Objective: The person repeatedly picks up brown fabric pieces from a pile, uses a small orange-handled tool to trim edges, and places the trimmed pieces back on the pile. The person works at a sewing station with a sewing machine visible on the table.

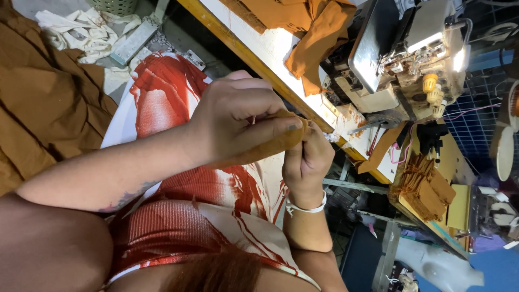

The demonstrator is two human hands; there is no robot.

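I see a sewing workshop, tilted in my view: a pale worktable with a yellow wooden edge (254, 57) runs from top centre down toward the right, carrying a cream overlock sewing machine (400, 59) with yellow knobs and a lit lamp. At mid-frame both hands meet on a small piece of mustard-brown fabric (270, 147). The left hand (238, 119) is curled over it from above, thumb and forefinger pinching narrow; the right hand (307, 159), wearing a white wristband (308, 208), grips it from below with fingers closed. The cloth looks soft, matte and folded into a thick strip; most of it is hidden inside the two grips, so I cannot make out its full shape. Beneath the hands lies a lap in smooth white cloth with red brush-like streaks (178, 103). Loose orange-brown fabric (303, 27) drapes over the table at the top, a larger brown heap (43, 103) fills the left edge, and a stack of cut brown pieces (424, 186) sits at the right. The far right is cluttered and hard to read.
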